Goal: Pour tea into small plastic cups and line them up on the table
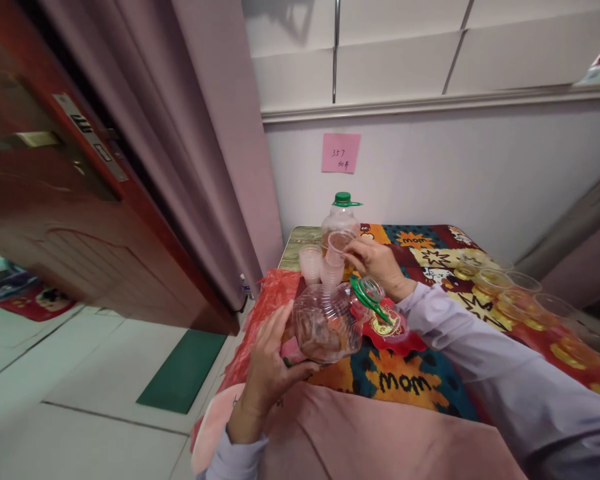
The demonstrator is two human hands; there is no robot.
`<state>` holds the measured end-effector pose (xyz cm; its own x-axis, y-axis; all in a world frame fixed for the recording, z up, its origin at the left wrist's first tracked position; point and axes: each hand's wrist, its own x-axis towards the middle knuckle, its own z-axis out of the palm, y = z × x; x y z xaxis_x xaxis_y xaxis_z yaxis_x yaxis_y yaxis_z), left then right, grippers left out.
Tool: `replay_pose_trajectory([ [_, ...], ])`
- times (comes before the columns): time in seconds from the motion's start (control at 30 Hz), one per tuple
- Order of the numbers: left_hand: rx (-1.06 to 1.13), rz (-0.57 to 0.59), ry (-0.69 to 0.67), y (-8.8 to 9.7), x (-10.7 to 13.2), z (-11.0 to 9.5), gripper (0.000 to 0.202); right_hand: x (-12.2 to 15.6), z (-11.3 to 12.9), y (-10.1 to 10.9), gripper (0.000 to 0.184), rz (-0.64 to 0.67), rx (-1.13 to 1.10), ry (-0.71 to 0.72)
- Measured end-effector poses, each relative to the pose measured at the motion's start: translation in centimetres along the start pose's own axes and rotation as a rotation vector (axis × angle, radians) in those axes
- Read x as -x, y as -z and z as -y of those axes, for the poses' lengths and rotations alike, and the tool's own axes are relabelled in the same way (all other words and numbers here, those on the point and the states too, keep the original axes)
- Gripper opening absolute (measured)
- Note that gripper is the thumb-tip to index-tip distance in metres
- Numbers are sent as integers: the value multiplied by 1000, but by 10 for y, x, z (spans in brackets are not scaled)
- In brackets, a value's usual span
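My left hand (270,363) is wrapped round a clear plastic bottle (330,323), which lies tilted with its uncapped mouth to the right and a green carry ring at its neck. With thumb and fingers, my right hand (375,261) grips the rim of a clear plastic cup (339,245) at the top of a stack. Whether that cup is separate from the stack is hard to tell. A second stack of plastic cups (311,265) stands just left of it. Behind the stacks is another clear bottle (341,217) with a green cap. Under the held bottle's neck sits a red scalloped dish (395,337).
Several clear cups holding yellow liquid (517,303) stand along the table's right side. A patterned cloth (405,383) covers the table, with red plastic sheeting (245,340) at its left edge. The wall carries a pink note (341,153). A brown door (80,220) is at left.
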<state>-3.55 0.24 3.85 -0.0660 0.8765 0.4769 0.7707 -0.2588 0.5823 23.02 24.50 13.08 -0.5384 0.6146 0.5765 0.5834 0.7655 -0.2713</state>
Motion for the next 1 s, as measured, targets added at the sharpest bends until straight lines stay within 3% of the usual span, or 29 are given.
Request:
replay_pose_trajectory([
  [0.1,4,-22,33,-4,-1,1,131,23,-7,34,26,-100,-3,-17],
  [0.2,3,-64,36,-7,-3,1,132,70,-22,49,27,-71,-2,-84],
  [0.33,4,-61,20,-6,-10,0,129,142,-43,33,29,51,-27,-180],
  [0.43,-8,-50,35,-3,-15,-3,127,173,-51,16,29,69,-28,-239],
  [0.67,-47,-44,20,-4,-21,-12,130,177,-50,1,23,65,-82,-251],
  [0.8,-50,-48,13,-4,-23,-16,127,180,-45,4,20,56,-114,-242],
  [0.9,-40,-45,13,-4,-25,-17,129,186,-37,19,34,-78,-165,-260],
  [1.0,-48,-42,27,-5,-26,-17,131,192,-18,29,37,-263,-322,-356],
])
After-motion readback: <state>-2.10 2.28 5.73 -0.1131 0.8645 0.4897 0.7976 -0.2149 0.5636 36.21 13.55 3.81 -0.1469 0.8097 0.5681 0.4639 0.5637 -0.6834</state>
